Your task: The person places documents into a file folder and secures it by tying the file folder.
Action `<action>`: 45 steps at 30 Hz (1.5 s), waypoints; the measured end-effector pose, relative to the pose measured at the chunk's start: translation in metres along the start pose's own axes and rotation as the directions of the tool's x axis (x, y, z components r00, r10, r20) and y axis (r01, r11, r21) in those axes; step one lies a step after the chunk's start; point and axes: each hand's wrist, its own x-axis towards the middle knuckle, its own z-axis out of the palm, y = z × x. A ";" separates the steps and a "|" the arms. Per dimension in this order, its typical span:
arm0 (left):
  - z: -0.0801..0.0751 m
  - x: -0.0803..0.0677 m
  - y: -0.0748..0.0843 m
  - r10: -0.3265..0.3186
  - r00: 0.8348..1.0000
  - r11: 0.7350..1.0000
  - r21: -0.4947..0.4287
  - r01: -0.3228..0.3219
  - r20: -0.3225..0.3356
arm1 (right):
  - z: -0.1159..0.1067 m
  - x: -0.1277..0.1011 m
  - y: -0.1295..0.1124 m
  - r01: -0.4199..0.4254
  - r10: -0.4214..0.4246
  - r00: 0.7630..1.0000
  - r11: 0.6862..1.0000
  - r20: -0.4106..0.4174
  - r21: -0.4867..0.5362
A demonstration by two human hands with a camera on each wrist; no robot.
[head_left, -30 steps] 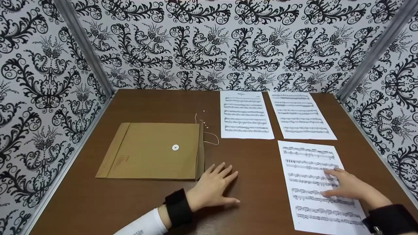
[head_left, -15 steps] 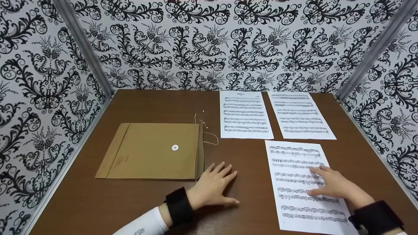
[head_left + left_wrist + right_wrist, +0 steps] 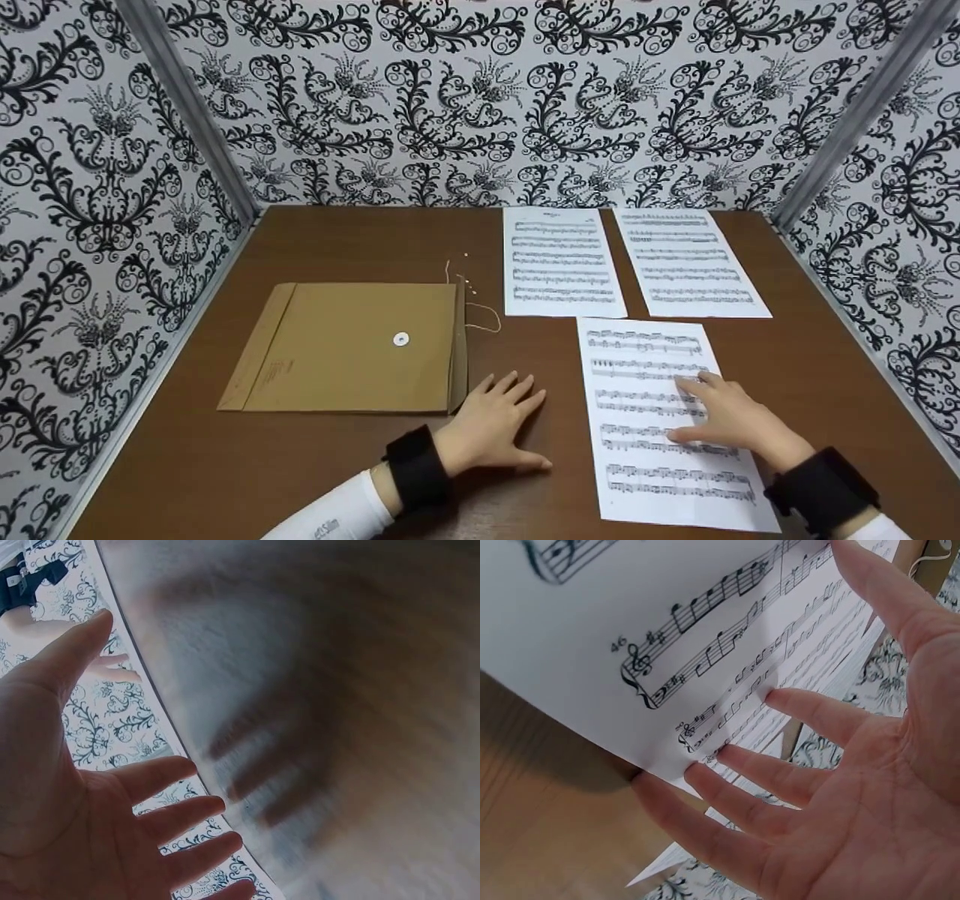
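A sheet of printed piano music (image 3: 637,465) lies on the brown table, right of centre. On it rests my right hand (image 3: 739,420) with fingers spread; in the right wrist view its fingertips touch the paper (image 3: 570,637). My left hand (image 3: 491,424) stays flat over the table beside the lower right corner of a brown envelope (image 3: 337,352), fingers fanned out. That envelope has a white button (image 3: 401,339) and a string (image 3: 495,319) at its flap edge. The left wrist view shows the left palm (image 3: 82,832) holding nothing.
Two more music sheets lie at the back, one left (image 3: 562,262) and one right (image 3: 690,262). Tiny white bits (image 3: 469,283) are scattered by the envelope's string. Patterned walls (image 3: 480,105) enclose the table (image 3: 360,240) at the back and sides.
My right hand has slid the nearest music sheet leftward across the table, away from the right side. The left hand and the envelope have hardly moved.
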 end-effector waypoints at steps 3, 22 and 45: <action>-0.001 0.001 0.000 -0.004 1.000 1.000 -0.009 0.004 0.005 | 0.002 0.003 -0.011 0.013 -0.013 1.000 1.000 -0.005 0.002; -0.001 0.006 0.000 -0.016 1.000 1.000 0.026 0.017 -0.026 | 0.016 0.014 -0.064 0.057 -0.058 0.998 0.998 -0.037 -0.028; -0.003 0.003 0.001 -0.029 0.999 1.000 0.008 0.029 -0.016 | 0.016 0.012 -0.057 0.073 -0.065 0.994 0.994 -0.083 0.087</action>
